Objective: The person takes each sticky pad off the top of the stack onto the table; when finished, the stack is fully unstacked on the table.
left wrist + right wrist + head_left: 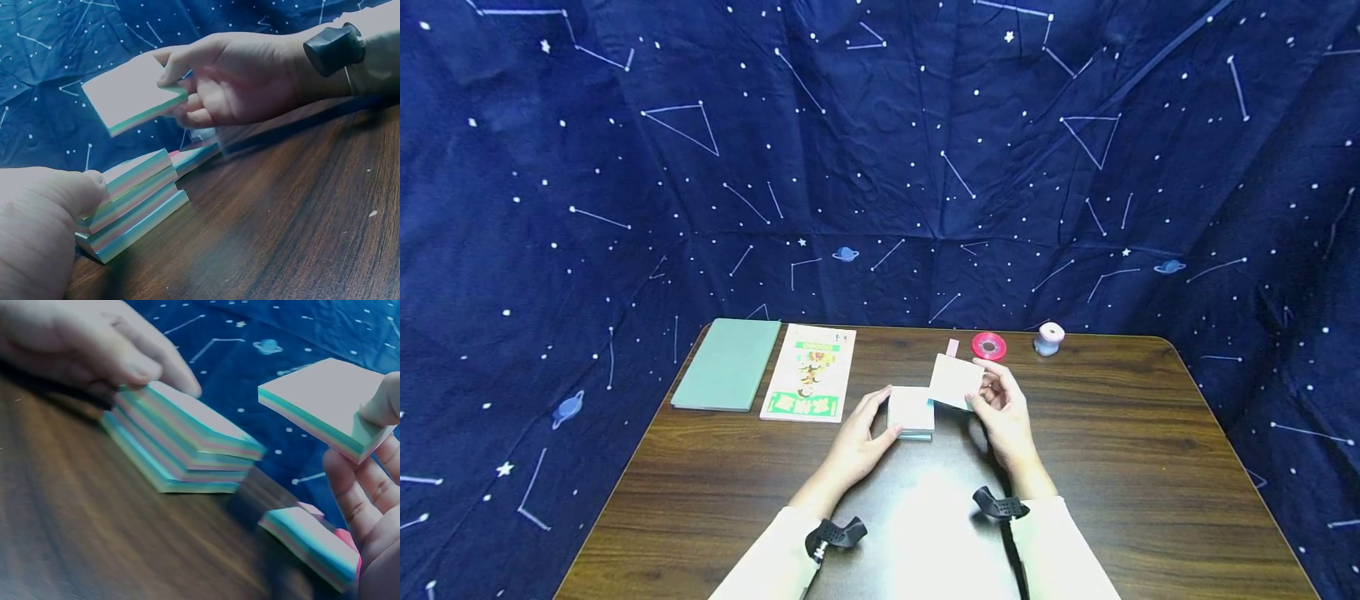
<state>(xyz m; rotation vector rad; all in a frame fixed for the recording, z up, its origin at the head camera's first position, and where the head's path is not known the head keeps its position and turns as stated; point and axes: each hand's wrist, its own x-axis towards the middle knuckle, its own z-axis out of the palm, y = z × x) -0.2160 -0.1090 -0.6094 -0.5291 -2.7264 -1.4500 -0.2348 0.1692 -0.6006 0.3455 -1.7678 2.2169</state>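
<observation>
While right hand [1009, 414] pinches: white-topped square paper pad [957, 380] with multicoloured edges, held aloft.
Left hand [857, 442]: gripping left side of square multicoloured-edged paper stack [912, 408], left of raised pad.
Stack layers: staggered; firm left bracing, raised pad kept level, should limit slipping.

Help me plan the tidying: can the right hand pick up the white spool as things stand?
Probably not yet: the right hand pinches a sticky-note pad. Otherwise the way looks free, with bare tabletop between that hand and the white spool.
</observation>
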